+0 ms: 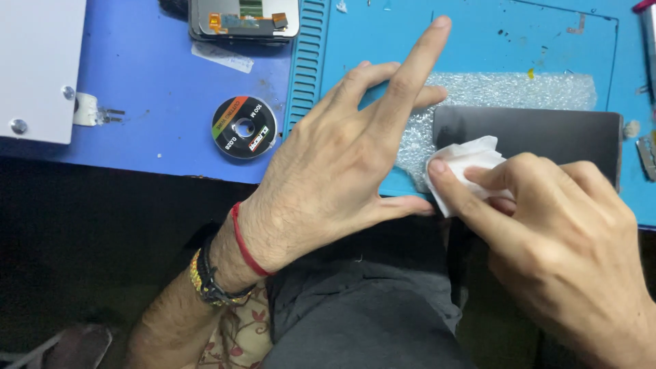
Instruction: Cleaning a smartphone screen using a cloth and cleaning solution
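Note:
A dark rectangular phone screen panel lies flat on a sheet of bubble wrap on the blue work mat. My right hand pinches a crumpled white tissue and presses it on the panel's left end. My left hand rests with spread fingers over the panel's left edge; its thumb touches the mat's front edge and its index finger points up off the surface. It holds nothing.
A black spool of cutting wire lies on the blue table left of the mat. A phone assembly sits at the top edge. A white box is at far left. A metal tool lies at the right edge.

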